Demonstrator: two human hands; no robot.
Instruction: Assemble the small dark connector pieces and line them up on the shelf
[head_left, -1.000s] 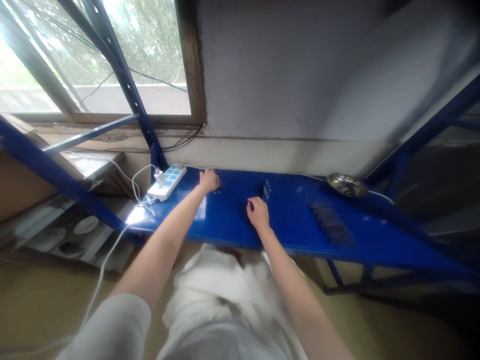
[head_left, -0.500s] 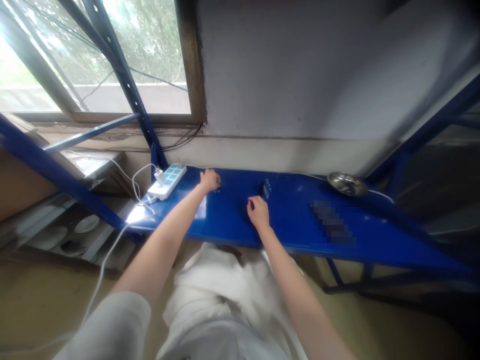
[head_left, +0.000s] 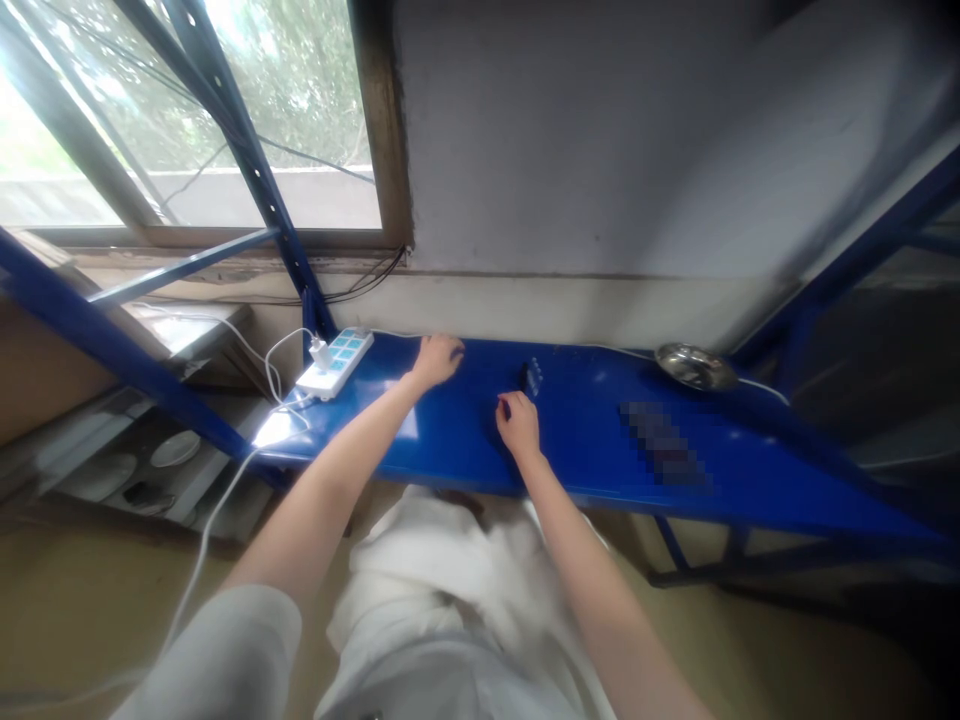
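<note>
My left hand (head_left: pixel 441 360) is over the back of the blue table (head_left: pixel 450 440), fingers curled down and together. Something dark shows at its fingertips, too small to name. My right hand (head_left: pixel 519 422) rests lower and to the right, its thumb and fingers pinched. A small dark, slightly reddish spot shows at that pinch; its kind cannot be made out. Just beyond the right hand's knuckles stands a small dark object with a row of clear, shiny knobs (head_left: pixel 533 377), apart from both hands.
A white power strip (head_left: pixel 337 365) with a plugged-in adapter lies at the table's left end, its cable hanging over the edge. A shiny metal bowl (head_left: pixel 694 367) sits at the back right, near a blurred-out dark object (head_left: pixel 664 445). Blue rack posts (head_left: pixel 259 180) rise at both sides.
My left hand has moved right along the table's back from where small shiny bits lay; those bits no longer show there. My right hand has stayed nearly still.
</note>
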